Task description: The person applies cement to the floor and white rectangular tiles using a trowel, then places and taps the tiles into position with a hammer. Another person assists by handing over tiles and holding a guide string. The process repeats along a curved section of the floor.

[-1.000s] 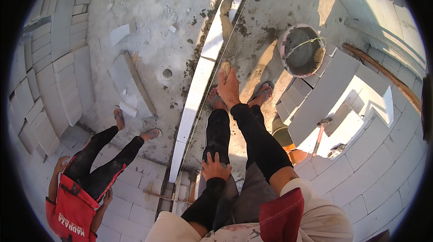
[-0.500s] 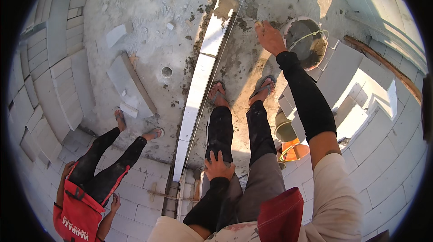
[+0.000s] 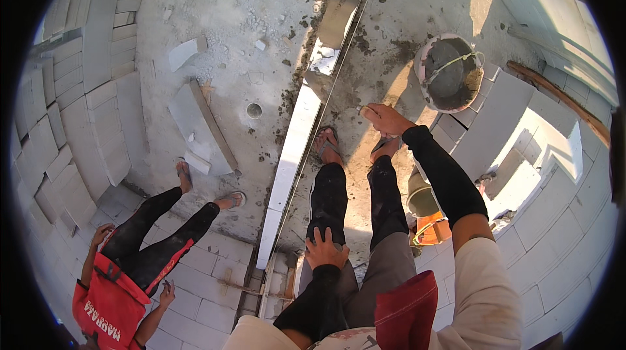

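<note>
My right hand (image 3: 386,119) is closed round the handle (image 3: 361,110) of a tool. Only the handle's end shows; the rest is hidden, so its kind is unclear. The hand hovers above my right foot, left of a bucket (image 3: 427,82) holding grey mortar (image 3: 450,76). My left hand (image 3: 327,250) rests on my left knee with fingers spread, holding nothing. Left of my feet runs a narrow row of white blocks (image 3: 290,148), with a string (image 3: 312,135) stretched along its right side. Grey mortar (image 3: 340,17) covers part of the row's far end.
At the left stands another person (image 3: 117,298) in red and black. Stacked blocks (image 3: 98,82) line the left side, and loose slabs (image 3: 202,125) lie on the floor. To the right are more blocks (image 3: 486,125), a wooden pole (image 3: 554,92) and an orange bucket (image 3: 433,229).
My right hand has drawn back from beside the mortar bucket toward my feet, still gripping the tool. My left hand stays on my knee. The whole view has shifted slightly.
</note>
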`<state>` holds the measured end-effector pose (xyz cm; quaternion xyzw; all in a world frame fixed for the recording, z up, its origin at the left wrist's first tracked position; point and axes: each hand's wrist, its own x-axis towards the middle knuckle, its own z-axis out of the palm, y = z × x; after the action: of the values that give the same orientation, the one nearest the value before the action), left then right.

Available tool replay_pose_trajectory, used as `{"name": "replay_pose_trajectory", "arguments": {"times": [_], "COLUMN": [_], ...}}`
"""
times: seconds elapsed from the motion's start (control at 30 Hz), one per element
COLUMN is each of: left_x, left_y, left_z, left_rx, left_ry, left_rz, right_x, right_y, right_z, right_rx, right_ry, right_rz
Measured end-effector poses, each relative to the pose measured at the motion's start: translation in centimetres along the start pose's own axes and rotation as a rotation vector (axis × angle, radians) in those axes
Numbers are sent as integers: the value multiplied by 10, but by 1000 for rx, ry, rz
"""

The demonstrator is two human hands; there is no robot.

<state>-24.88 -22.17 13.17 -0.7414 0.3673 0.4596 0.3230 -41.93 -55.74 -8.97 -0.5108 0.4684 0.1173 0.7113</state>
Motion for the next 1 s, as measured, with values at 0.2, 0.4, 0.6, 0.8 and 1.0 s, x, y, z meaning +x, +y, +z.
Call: {"name": "replay_pose_trajectory", "arguments": {"times": [0.2,0.4,0.6,0.8,1.0], "left_x": [-1,-7,-3,-4,-1], "left_y": [-1,-1,-5,-4,-4], "left_z": [8,17,16,12,13], "left_rx": [-19,-6,-21,-22,-43], "left_ry": [-5,24,63,59,36], "left_rz": [-1,7,12,16,18], "right_x": [-6,37,22,9,68], "right_y": [42,-4,25,4,-46], "right_z": [74,67,144,37,-99], "right_rx": [8,119,-74,-496,-404], "right_ry": [203,474,442,501,739], "right_rz": [-162,-84,-15,-86,-182]}}
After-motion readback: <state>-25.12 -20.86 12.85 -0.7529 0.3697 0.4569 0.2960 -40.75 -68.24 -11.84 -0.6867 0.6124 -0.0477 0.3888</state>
